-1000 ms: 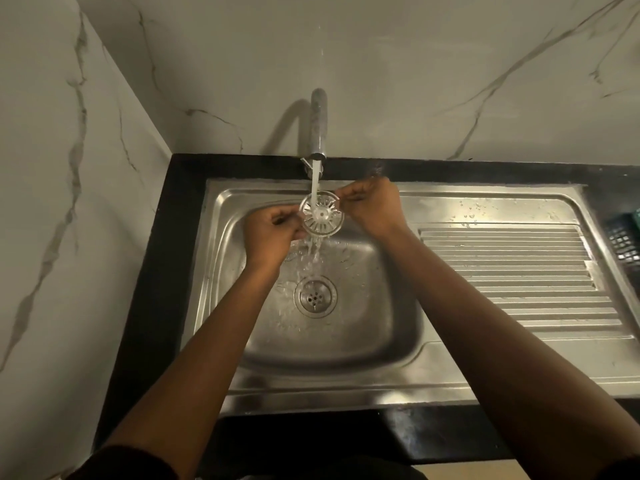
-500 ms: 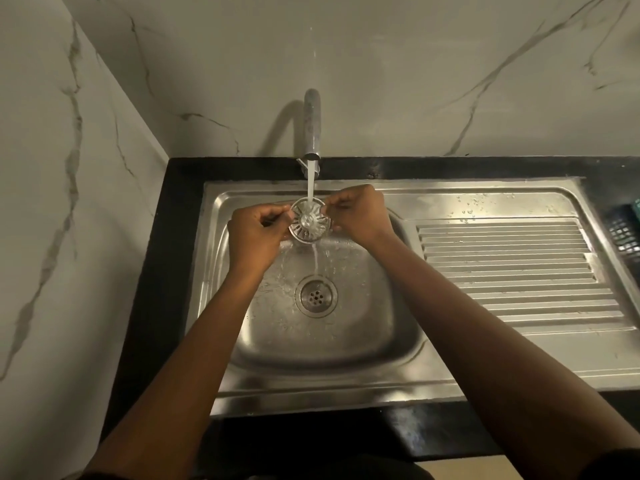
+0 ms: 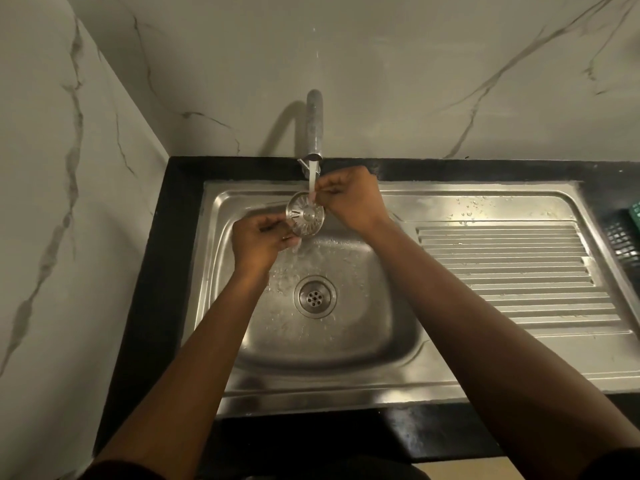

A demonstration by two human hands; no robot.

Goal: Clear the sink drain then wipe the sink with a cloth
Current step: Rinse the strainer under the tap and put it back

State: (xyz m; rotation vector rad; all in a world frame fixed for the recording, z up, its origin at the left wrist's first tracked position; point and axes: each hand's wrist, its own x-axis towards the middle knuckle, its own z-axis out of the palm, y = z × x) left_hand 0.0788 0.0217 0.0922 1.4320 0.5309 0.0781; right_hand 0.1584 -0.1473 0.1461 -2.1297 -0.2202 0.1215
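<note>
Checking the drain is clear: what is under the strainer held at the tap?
Below the strainer, running water splashes the sink floor; nearer, the drain shows open holes, no debris. The left hand hides the floor beside it.

Two hands are working over one steel sink (image 3: 398, 386): one left hand (image 3: 258, 244) and one right hand (image 3: 349, 199). Between them they are pinching one round strainer (image 3: 305, 214). One stream of water (image 3: 312, 180) is running from one tap (image 3: 314, 126). One drain (image 3: 314, 297) is sitting in the single basin. One ribbed drainboard (image 3: 512, 271) is lying to the right. One dark basket (image 3: 623, 237) is showing at the right edge of one black counter (image 3: 149, 271).
</note>
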